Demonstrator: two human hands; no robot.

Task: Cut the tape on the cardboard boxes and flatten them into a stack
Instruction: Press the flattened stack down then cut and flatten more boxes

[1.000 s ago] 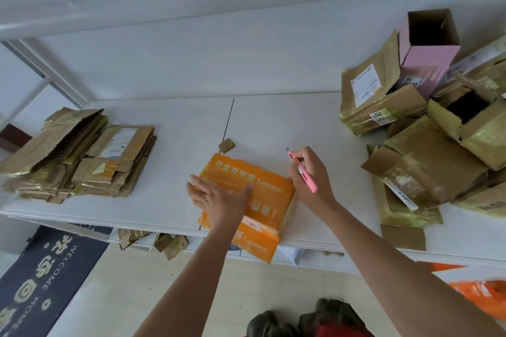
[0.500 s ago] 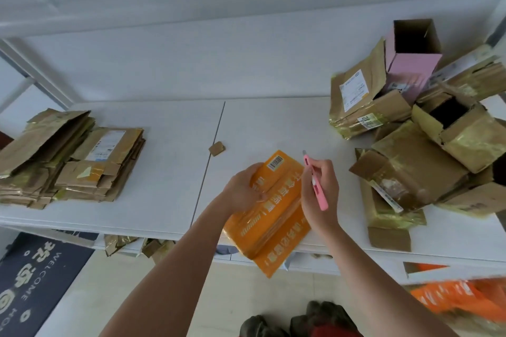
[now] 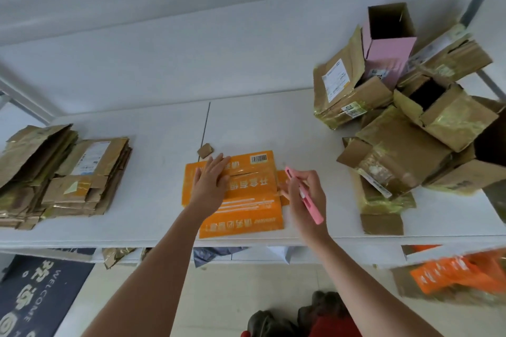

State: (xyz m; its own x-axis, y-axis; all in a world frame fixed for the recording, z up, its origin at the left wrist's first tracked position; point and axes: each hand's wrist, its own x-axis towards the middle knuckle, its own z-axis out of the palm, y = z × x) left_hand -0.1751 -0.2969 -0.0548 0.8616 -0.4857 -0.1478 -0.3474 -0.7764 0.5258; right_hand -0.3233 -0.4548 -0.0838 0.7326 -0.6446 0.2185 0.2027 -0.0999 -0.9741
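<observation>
An orange printed cardboard box point(image 3: 246, 200) lies flat on the white table point(image 3: 153, 172), near its front edge. My left hand point(image 3: 210, 183) presses down on the box's left part with straight fingers. My right hand point(image 3: 304, 194) grips a pink utility knife point(image 3: 304, 195) at the box's right edge, the knife's tip pointing away from me. A stack of flattened brown boxes point(image 3: 60, 175) sits at the table's left end. A heap of unflattened brown boxes point(image 3: 410, 131) with shiny tape fills the right end.
An open pink box point(image 3: 388, 44) stands on top of the heap. A small cardboard scrap point(image 3: 205, 150) lies just beyond the orange box. Orange packaging point(image 3: 454, 271) lies below the table at right. A dark welcome mat point(image 3: 35, 295) covers the floor at left.
The orange box was lifted and turned in my left hand, then laid down flat again. My left hand now presses it; my right hand with the knife moved to its right edge.
</observation>
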